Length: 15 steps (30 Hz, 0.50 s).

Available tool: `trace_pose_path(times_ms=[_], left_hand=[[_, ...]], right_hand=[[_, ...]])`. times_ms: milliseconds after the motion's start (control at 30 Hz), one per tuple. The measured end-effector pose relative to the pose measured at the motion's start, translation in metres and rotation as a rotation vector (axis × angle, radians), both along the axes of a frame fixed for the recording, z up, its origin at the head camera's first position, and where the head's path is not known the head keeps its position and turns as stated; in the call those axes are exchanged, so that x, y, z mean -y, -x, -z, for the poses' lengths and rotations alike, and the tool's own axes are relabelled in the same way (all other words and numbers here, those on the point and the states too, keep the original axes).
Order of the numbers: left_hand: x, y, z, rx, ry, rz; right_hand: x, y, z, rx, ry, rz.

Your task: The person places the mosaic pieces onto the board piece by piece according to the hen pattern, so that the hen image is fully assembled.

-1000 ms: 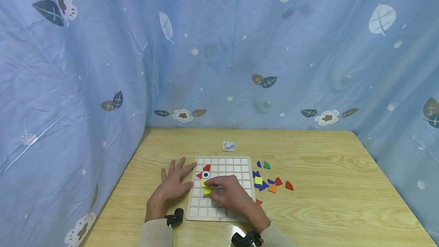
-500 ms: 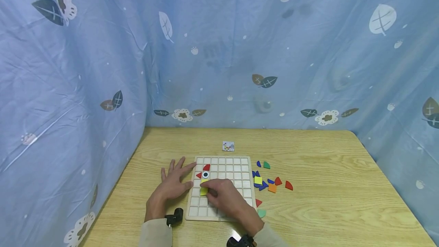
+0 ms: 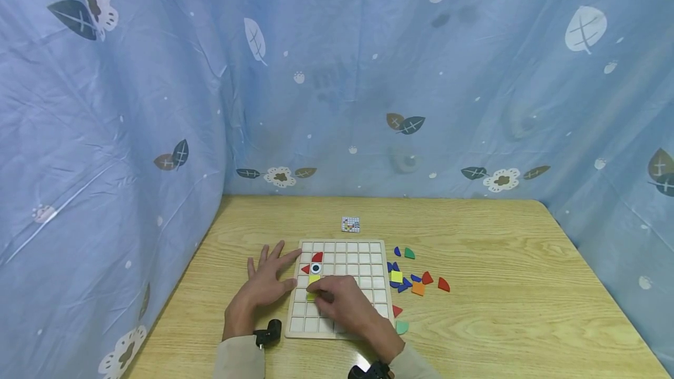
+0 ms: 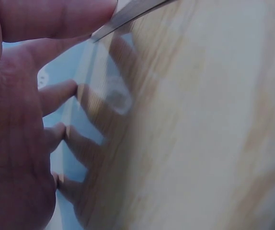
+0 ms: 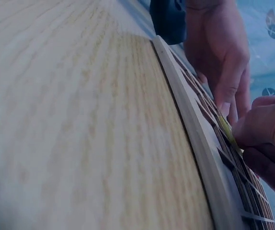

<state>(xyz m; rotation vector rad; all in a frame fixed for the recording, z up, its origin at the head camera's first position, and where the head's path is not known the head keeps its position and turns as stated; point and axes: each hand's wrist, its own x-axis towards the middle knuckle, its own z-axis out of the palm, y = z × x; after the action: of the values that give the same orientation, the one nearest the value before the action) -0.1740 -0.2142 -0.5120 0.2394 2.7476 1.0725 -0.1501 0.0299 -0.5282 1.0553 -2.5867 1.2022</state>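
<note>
My right hand [image 3: 344, 304] is over the left half of a wooden grid board [image 3: 351, 258]. Its thumb and fingertips pinch a yellow square tile [image 3: 311, 297] low against the board, partly hidden by the fingers; the right wrist view shows the yellow tile [image 5: 227, 130] at the fingertips. Just above it in the grid lies another yellow tile [image 3: 314, 278]. Higher up are a round eye tile [image 3: 315, 268], a red triangle [image 3: 305, 269] and a red quarter-circle [image 3: 317, 257]. My left hand [image 3: 267, 283] rests with fingers spread at the board's left edge, thumb and index finger touching it.
Right of the board lie loose pieces: several blue ones [image 3: 404, 286], a yellow square [image 3: 396, 276], an orange square [image 3: 418, 289], red pieces [image 3: 444, 285] and green ones [image 3: 409, 254]. A small pattern card [image 3: 350, 224] lies behind the board. Blue curtains surround the wooden table [image 3: 505, 285].
My right hand has shifted slightly left and down with the yellow tile, which has come lower against the grid. The left hand stays put.
</note>
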Motion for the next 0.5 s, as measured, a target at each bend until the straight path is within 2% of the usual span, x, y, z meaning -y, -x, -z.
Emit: trace_pose_path(times_ms=[233,400,500], left_hand=[[0.0,-0.001,0.002,0.001,0.004,-0.003],[-0.001,-0.001,0.001,-0.001,0.002,-0.011],[-0.001,-0.001,0.001,0.004,-0.002,-0.015]], right_hand=[[-0.013,0.001,0.001,0.039,0.026,-0.051],[-0.039,-0.005,-0.003,0.178,0.07,-0.057],[-0.06,-0.011,-0.003,0.217,0.084,-0.044]])
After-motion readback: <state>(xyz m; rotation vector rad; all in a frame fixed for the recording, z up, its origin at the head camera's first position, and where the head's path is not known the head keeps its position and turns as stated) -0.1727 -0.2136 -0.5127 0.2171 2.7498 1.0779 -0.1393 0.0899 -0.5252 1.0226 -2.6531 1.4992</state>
